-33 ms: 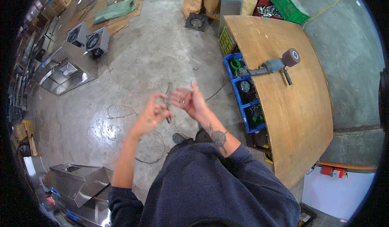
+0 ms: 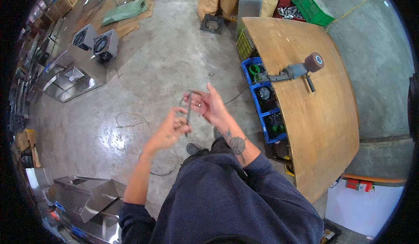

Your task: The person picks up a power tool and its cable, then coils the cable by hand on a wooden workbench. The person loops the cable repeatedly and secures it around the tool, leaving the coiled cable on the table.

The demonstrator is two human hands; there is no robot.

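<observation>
a thin grey rod (image 2: 189, 110), bent at its upper end, stands close to upright between the two bare hands, out in front of the person's body and above the concrete floor (image 2: 166, 56). the left hand (image 2: 169, 128) has its fingers curled and closed on the lower part of the rod, with a short dark end showing below them; blur hides exactly how each finger sits. the right hand (image 2: 206, 106) is open, palm turned toward the left hand, thumb raised and fingers loosely bent, with a ring on one of them. the upper part of the rod passes across those fingertips, though i cannot tell whether they touch it. both forearms come out of dark blue sleeves (image 2: 258, 170), and a dark shoe (image 2: 193, 148) shows below the hands. to the right, a wooden board (image 2: 314, 130) bears a blue-grey power tool (image 2: 297, 71) with a brown drum (image 2: 314, 62) at one end and a black side handle (image 2: 310, 83). along the board's left edge sit blue crates (image 2: 264, 130) with small parts inside, and a yellow-green crate (image 2: 245, 47) beyond them. a thin cord (image 2: 166, 174) curls over the floor near the left forearm. sheet-metal pieces (image 2: 85, 196) lie at the lower left; farther up on that side are two metal boxes (image 2: 107, 43) with round dark openings.
</observation>
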